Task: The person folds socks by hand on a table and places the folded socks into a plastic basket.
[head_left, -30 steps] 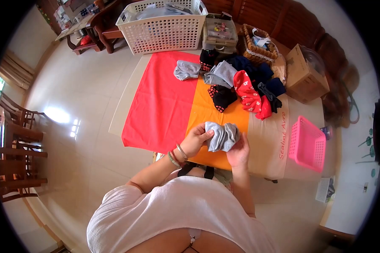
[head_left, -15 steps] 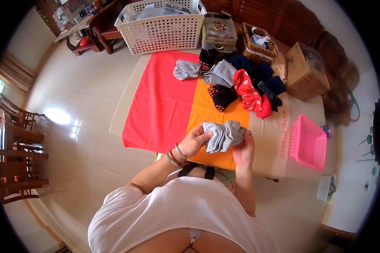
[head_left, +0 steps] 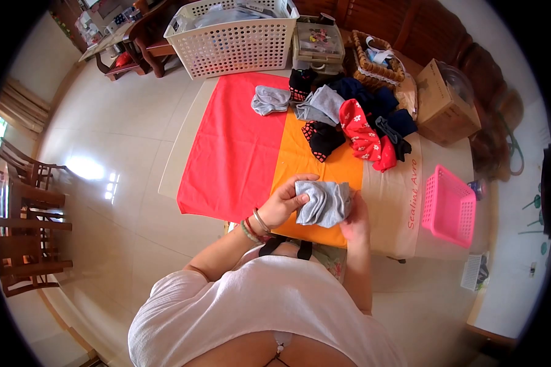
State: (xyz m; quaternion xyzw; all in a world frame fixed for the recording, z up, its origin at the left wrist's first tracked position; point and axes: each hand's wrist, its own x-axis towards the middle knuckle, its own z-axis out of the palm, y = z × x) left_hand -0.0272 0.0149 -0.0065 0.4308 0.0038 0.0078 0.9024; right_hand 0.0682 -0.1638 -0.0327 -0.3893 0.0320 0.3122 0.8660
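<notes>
I hold a folded grey cloth [head_left: 323, 205] aloft, one end pinched in my left grip [head_left: 281, 205], the other in my right grip [head_left: 356, 221], over the striped cover [head_left: 232, 147] on the desk [head_left: 187, 153]. Red lettering [head_left: 412, 194] there reads "Sealine Avro", near a pink basket [head_left: 431, 199].

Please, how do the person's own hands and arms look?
The left hand and right hand are ungloved. The left wrist wears a silvery bangle, red band and green bracelet; the right wrist shows none. The short left sleeve is white.
</notes>
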